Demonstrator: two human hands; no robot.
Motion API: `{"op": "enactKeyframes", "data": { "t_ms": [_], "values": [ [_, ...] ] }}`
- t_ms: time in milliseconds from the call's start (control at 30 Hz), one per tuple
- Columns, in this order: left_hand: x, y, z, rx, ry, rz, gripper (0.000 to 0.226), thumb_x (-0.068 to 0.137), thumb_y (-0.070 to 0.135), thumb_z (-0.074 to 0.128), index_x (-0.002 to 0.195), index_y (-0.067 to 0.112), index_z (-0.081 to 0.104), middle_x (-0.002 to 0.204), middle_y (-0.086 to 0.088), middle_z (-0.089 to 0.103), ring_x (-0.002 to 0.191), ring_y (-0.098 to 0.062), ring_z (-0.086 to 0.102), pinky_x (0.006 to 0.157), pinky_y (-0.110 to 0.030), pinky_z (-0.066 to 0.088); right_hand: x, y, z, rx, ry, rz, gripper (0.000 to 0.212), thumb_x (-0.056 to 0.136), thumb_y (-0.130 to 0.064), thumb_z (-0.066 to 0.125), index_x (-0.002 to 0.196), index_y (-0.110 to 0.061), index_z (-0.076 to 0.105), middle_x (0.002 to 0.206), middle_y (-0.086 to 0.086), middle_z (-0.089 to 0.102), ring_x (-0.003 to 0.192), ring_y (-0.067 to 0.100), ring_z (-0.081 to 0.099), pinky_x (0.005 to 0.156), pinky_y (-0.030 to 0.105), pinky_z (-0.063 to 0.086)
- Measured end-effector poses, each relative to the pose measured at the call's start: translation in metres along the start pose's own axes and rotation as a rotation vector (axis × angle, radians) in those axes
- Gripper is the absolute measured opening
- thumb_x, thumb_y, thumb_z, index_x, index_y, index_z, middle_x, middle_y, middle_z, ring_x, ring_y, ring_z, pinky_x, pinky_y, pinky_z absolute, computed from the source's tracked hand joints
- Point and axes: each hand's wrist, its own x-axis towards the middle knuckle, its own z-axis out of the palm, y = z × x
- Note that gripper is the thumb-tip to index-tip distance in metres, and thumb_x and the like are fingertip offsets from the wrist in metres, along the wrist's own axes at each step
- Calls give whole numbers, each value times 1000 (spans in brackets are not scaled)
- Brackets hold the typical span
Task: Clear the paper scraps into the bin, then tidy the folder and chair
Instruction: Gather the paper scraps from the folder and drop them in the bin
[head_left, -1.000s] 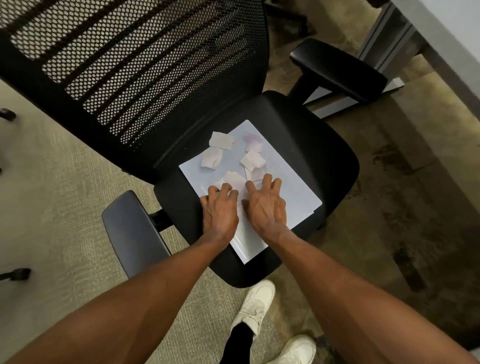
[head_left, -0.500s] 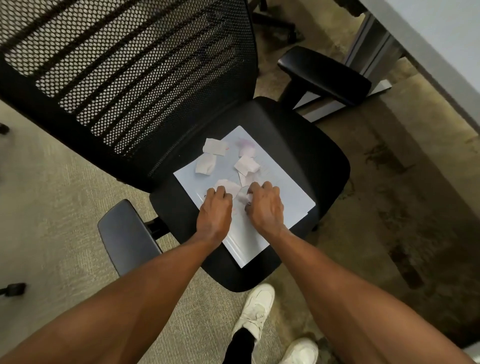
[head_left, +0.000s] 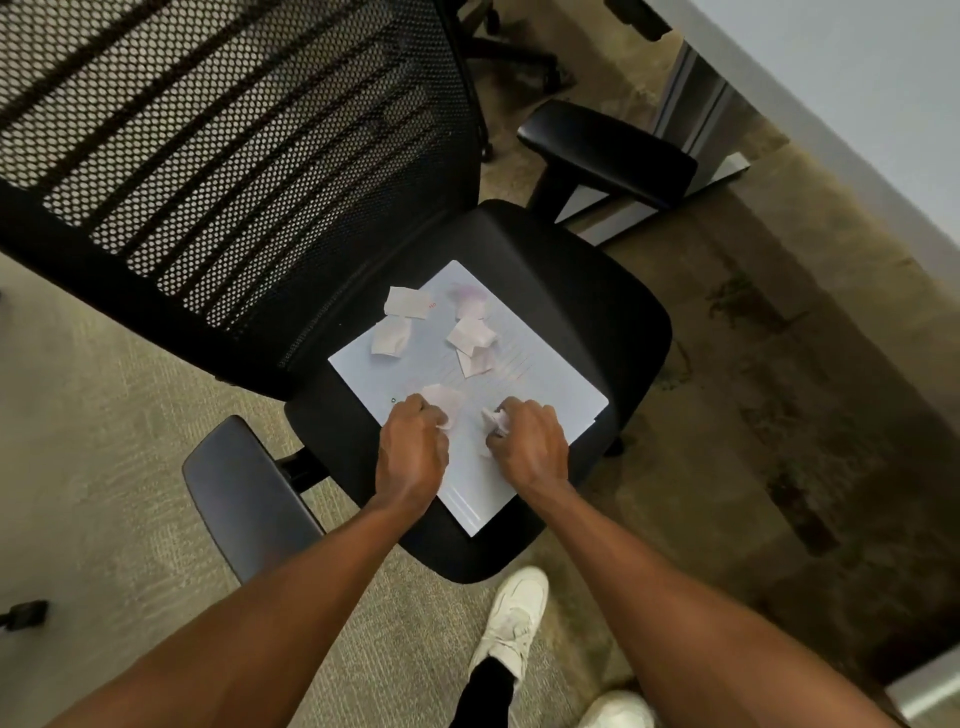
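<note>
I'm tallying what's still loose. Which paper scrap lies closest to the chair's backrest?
The scrap with small red print, at the folder's far left edge; the others lie nearer the hands.

black mesh chair (head_left: 597, 312), white folder (head_left: 545, 389), white scraps (head_left: 470, 332)

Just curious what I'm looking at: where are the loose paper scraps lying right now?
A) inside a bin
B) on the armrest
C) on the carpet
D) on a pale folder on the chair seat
D: the paper scraps lie on the pale folder, which rests on the black chair seat; no bin is in view.
</note>
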Motion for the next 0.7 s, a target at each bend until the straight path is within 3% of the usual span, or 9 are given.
{"op": "enactKeyframes", "data": {
  "t_ms": [67, 167, 267, 333, 500, 600, 700],
  "values": [
    [-10, 0, 4, -41, -2, -18, 21, 92, 3, 67, 112, 8, 73, 111, -6, 66, 105, -20, 64, 77, -8, 36, -13, 12, -5, 47, 51, 33, 18, 93, -22, 71, 109, -19, 68, 100, 2, 65, 94, 22, 54, 73, 38, 54],
    [-31, 17, 11, -80, -40, 47, 21, 90, 0, 70, 109, 7, 76, 106, -6, 69, 99, -20, 66, 73, -2, 37, -36, 39, -16, 94, 117, 85, 17, 89, -23, 74, 106, -19, 70, 97, 0, 66, 95, 22, 55, 71, 36, 53],
    [-52, 49, 22, -87, -31, 178, 20, 85, -5, 71, 102, 4, 78, 100, -7, 71, 94, -23, 68, 76, -19, 41, -56, 71, -26, 144, 197, 151, 9, 90, -28, 74, 92, -20, 70, 87, 0, 65, 87, 24, 56, 68, 36, 48],
    [-64, 72, 33, -113, -35, 235, 20, 86, -4, 69, 102, 5, 77, 98, -6, 70, 93, -22, 67, 76, -20, 41, -73, 94, -32, 197, 242, 229, 12, 88, -28, 75, 83, -20, 68, 80, 1, 63, 81, 27, 58, 64, 35, 43],
    [-103, 135, 74, -224, -146, 365, 21, 89, 3, 62, 104, 10, 75, 103, -1, 66, 95, -16, 64, 81, -16, 43, -130, 166, -53, 306, 295, 459, 10, 84, -29, 76, 88, -22, 70, 80, -2, 72, 76, 25, 67, 69, 39, 55],
    [-129, 174, 100, -230, -229, 457, 24, 84, 3, 61, 102, 11, 75, 100, -4, 67, 90, -24, 67, 76, -37, 56, -171, 208, -67, 356, 347, 579, 13, 84, -30, 78, 85, -21, 68, 75, -3, 72, 72, 24, 68, 66, 38, 55],
    [-157, 207, 125, -217, -298, 519, 25, 79, 2, 64, 98, 11, 76, 96, -5, 68, 86, -26, 68, 72, -39, 57, -211, 246, -78, 422, 411, 668, 15, 84, -23, 81, 79, -16, 70, 67, 0, 70, 66, 24, 65, 64, 35, 50]
  ]
}}
